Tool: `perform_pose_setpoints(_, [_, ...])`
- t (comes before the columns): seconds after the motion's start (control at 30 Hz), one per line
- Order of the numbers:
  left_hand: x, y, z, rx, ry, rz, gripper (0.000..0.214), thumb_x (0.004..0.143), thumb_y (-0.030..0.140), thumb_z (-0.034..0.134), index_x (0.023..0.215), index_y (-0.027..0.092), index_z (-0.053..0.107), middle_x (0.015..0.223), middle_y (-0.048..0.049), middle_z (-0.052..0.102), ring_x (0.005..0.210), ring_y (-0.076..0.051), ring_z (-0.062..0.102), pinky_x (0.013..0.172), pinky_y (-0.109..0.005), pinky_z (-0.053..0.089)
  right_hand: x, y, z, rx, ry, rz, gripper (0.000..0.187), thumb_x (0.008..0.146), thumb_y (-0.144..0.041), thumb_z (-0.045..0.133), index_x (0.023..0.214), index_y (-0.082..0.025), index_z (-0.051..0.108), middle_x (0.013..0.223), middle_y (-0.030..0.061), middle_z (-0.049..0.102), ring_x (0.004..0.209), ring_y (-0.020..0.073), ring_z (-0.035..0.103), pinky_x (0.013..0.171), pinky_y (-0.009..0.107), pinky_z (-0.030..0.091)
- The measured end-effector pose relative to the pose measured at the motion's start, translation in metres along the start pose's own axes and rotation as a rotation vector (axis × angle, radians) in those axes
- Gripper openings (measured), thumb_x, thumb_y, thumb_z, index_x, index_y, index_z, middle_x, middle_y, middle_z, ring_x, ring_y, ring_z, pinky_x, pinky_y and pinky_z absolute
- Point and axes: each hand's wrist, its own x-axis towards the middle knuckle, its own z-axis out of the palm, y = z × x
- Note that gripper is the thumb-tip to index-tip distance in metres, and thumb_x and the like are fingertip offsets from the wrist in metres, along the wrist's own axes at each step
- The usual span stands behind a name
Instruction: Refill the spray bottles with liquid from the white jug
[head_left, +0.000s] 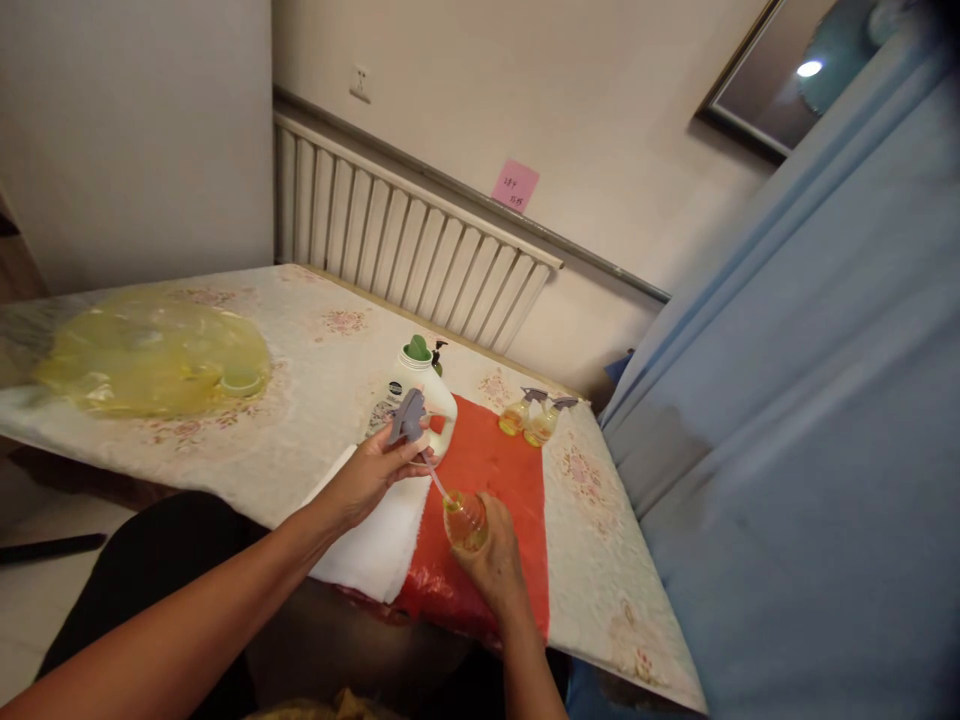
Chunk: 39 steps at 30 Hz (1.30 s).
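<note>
My left hand [371,468] is closed on a grey spray trigger head [409,416]; its thin tube slants down toward the mouth of a small clear bottle of yellow liquid [465,520]. My right hand [496,562] is wrapped round that bottle from below, over a red plastic sheet [499,465]. A white detergent jug with a green cap [424,392] stands just behind my left hand. A white towel [375,545] lies under my left wrist.
Two small spray bottles of yellow liquid [534,414] lie at the far edge of the red sheet. A yellow plastic bag [150,352] sits at the table's left. A radiator [405,245] runs along the wall. A blue curtain [810,400] hangs at right.
</note>
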Motion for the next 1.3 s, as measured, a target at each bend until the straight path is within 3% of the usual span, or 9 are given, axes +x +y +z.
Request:
perform_pose_setpoints(0.13, [-0.004,-0.025,0.003,0.089,-0.033,-0.019,0.046,0.078,0.034,0.078,0.120,0.021,0.065,0.118,-0.0063,0.067,0.105,-0.024,0.063,0.091,-0.035,0.050,0.001,-0.012,0.006,0.005,-0.020,0.026,0.059,0.070,-0.022,0.067,0.127,-0.015,0.056,0.125,0.0168,0.063,0.119,0.0333,0.060,0.102,0.051,0.049])
perform_pose_setpoints(0.3, [-0.009,-0.039,0.005,0.192,-0.128,-0.022,0.041,0.081,0.037,0.075,0.118,0.020,0.067,0.113,-0.0051,0.071,0.121,-0.028,0.054,0.109,-0.041,0.035,0.006,-0.026,0.007,0.058,-0.061,0.062,0.061,0.069,-0.028,0.070,0.127,-0.014,0.056,0.120,0.0160,0.065,0.111,0.0327,0.063,0.095,0.049,0.053])
perform_pose_setpoints(0.67, [-0.011,-0.042,-0.002,0.254,-0.211,-0.021,0.039,0.083,0.035,0.072,0.119,0.021,0.066,0.110,-0.0033,0.071,0.125,-0.029,0.051,0.107,-0.040,0.036,0.005,-0.028,0.013,0.187,-0.076,0.134,0.064,0.059,-0.024,0.075,0.120,-0.017,0.059,0.109,0.0095,0.067,0.103,0.0289,0.064,0.092,0.043,0.053])
perform_pose_setpoints(0.9, [-0.013,-0.043,-0.004,0.256,-0.228,-0.068,0.047,0.085,0.039,0.071,0.127,0.021,0.062,0.123,-0.0054,0.068,0.125,-0.027,0.051,0.112,-0.042,0.032,0.005,-0.027,0.012,0.467,-0.250,0.280,0.074,0.048,-0.018,0.082,0.119,-0.024,0.061,0.113,0.0037,0.069,0.101,0.0247,0.066,0.091,0.036,0.053])
perform_pose_setpoints(1.1, [-0.010,-0.042,-0.010,0.253,-0.258,-0.102,0.052,0.083,0.038,0.073,0.131,0.023,0.061,0.130,-0.0066,0.065,0.127,-0.028,0.051,0.115,-0.044,0.028,0.007,-0.036,0.002,0.540,-0.285,0.331,0.071,0.048,-0.017,0.082,0.116,-0.024,0.063,0.110,0.0030,0.070,0.100,0.0252,0.066,0.091,0.037,0.052])
perform_pose_setpoints(1.3, [-0.006,-0.046,-0.008,0.201,-0.260,-0.068,0.040,0.083,0.034,0.072,0.121,0.022,0.067,0.127,-0.0070,0.067,0.129,-0.028,0.049,0.114,-0.041,0.027,0.005,-0.039,0.003,0.617,-0.308,0.374,0.072,0.050,-0.016,0.080,0.119,-0.024,0.061,0.110,0.0025,0.071,0.101,0.0249,0.066,0.091,0.037,0.052])
